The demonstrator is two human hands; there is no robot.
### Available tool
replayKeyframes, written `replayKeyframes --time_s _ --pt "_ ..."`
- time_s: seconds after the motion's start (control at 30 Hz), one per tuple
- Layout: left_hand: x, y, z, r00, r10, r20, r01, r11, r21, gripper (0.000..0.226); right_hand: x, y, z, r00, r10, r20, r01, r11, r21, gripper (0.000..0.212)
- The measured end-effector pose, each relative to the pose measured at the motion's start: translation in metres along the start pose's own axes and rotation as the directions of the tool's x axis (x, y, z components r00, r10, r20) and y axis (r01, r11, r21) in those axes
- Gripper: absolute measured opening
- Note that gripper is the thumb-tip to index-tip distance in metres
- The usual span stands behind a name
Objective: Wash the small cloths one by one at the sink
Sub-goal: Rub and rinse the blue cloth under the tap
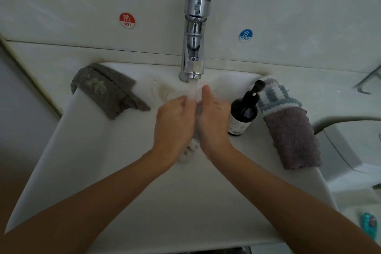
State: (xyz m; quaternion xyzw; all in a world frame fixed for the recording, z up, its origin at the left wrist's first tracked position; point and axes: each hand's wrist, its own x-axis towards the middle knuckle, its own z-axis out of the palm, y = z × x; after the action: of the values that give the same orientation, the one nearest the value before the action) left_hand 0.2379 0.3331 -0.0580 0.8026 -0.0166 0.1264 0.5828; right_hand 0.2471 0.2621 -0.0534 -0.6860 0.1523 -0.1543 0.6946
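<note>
white sink [82, 150] under both hands: left hand [173, 123] and right hand [214, 121] pressed together, gripping 1 pale cloth [190, 148] beneath running water [192, 90], mid-rinse; wringing likely follows.

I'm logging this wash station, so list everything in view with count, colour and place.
sink: one, white, fills the middle of the view
faucet: one, chrome, at the sink's back edge, water running
hot sticker: one, red, on the wall left of the faucet
cold sticker: one, blue, on the wall right of the faucet
grey cloth: one, dark grey, draped over the sink's left rim
pump bottle: one, dark with a black pump, on the right rim
striped cloth: one, blue and white, behind the bottle
mauve cloth: one, greyish purple, on the right rim
wet cloth: one, pale grey, between both hands under the stream
left hand: grips the wet cloth
right hand: grips the wet cloth
</note>
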Motion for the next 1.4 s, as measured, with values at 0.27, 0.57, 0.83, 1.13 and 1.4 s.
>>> replayKeyframes --time_s 0.27,0.57,0.83,1.13,1.4 --pt "0.002 -0.003 0.0 0.99 -0.039 -0.134 0.014 0.983 -0.184 0.033 -0.003 0.001 0.001 0.992 0.074 0.103 -0.08 0.995 0.054 0.022" --pt "0.002 -0.003 -0.002 0.989 -0.077 -0.13 0.059 0.988 -0.141 0.011 -0.01 0.002 -0.002 0.96 0.173 0.221 -0.177 0.984 -0.003 0.032" --pt "0.002 0.0 -0.004 0.988 -0.063 -0.138 0.039 0.984 -0.172 0.009 -0.006 0.001 0.003 0.986 0.099 0.132 -0.087 0.992 -0.097 0.035" --pt "0.004 -0.002 0.001 0.98 -0.143 -0.137 0.103 0.958 -0.266 0.042 -0.008 -0.004 -0.004 0.958 0.247 0.147 -0.254 0.967 0.025 0.049" --pt "0.008 -0.007 -0.007 0.98 -0.144 -0.138 0.106 0.962 -0.251 0.025 -0.014 0.001 0.0 0.956 0.081 0.283 -0.083 0.997 -0.003 0.029"
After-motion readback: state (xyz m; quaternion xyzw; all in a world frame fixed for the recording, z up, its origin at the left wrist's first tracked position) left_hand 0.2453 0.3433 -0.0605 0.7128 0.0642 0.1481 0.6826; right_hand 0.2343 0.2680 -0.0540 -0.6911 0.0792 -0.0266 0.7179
